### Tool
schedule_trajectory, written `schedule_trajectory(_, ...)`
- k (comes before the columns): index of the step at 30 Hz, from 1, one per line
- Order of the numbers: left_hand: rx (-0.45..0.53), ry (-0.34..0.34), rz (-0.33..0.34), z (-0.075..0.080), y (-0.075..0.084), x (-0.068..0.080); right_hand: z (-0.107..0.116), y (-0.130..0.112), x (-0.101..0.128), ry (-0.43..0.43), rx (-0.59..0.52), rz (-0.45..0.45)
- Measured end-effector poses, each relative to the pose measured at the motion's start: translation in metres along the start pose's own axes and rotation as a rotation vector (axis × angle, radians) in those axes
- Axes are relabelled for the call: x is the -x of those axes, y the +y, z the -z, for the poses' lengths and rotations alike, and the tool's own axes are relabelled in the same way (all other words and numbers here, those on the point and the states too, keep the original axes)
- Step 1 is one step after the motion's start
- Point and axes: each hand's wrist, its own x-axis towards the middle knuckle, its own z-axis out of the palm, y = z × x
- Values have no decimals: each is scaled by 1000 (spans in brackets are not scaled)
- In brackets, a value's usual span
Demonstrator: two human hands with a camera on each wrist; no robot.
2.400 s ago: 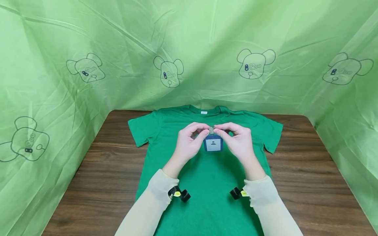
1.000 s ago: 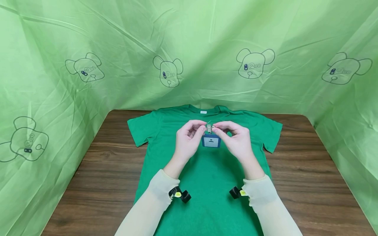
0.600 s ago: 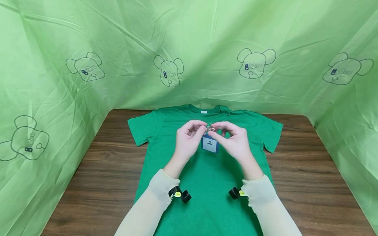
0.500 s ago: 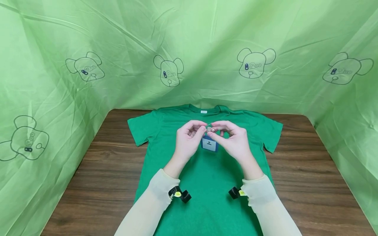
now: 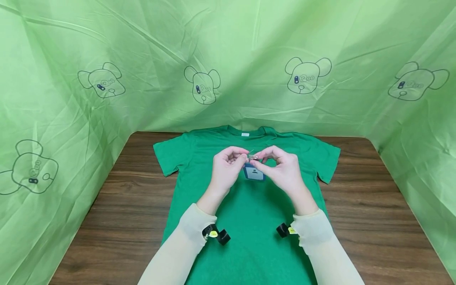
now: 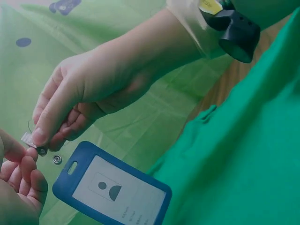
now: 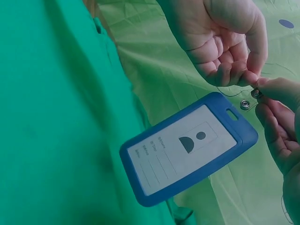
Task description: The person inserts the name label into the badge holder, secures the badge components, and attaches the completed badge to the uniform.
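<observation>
A metal badge clip (image 5: pixel 253 157) is pinched between the fingertips of my left hand (image 5: pixel 227 164) and my right hand (image 5: pixel 281 168), in front of the chest area of the spread green T-shirt (image 5: pixel 249 221). Under the clip hangs a blue ID badge holder (image 5: pixel 254 173) with a white card showing a person icon. In the left wrist view, a round metal snap (image 6: pixel 57 159) sits between the clip and the slotted end of the holder. The right wrist view shows the snap (image 7: pixel 245 104) beside the pinching fingers, which hide much of the clip. A thin strand curves near the fingertips.
The shirt lies on a dark wood-grain table (image 5: pixel 377 206), neckline toward the back, sleeves spread. A light green curtain (image 5: pixel 253 39) printed with bear heads encloses the back and sides. Black cameras hang on both wrists, including the left wrist camera (image 5: pixel 223 237).
The clip has turned from upright to lying more sideways. My right fingertips have shifted left along it, closer to my left hand. The badge holder has swung and tilted slightly.
</observation>
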Motion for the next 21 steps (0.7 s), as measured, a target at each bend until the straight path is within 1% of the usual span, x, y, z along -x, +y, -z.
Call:
schedule_trajectory(3,-3,0,9,0,-1,0,0,0,0,-5,18,-10)
schedule_trajectory(6,-11,-9,-2,0,-3,-1,0,0,0,-2,20,-32)
schedule_trajectory(10,-44,-28,-43,1,-6,-1,0,0,0,2,3,-62)
schedule_trajectory(15,-67,-53,-95,3,-11,-3,-1,1,0,8,-47,-110)
schedule_trajectory(21,-95,-114,-154,6,-11,-3,0,3,0,22,-120,-149)
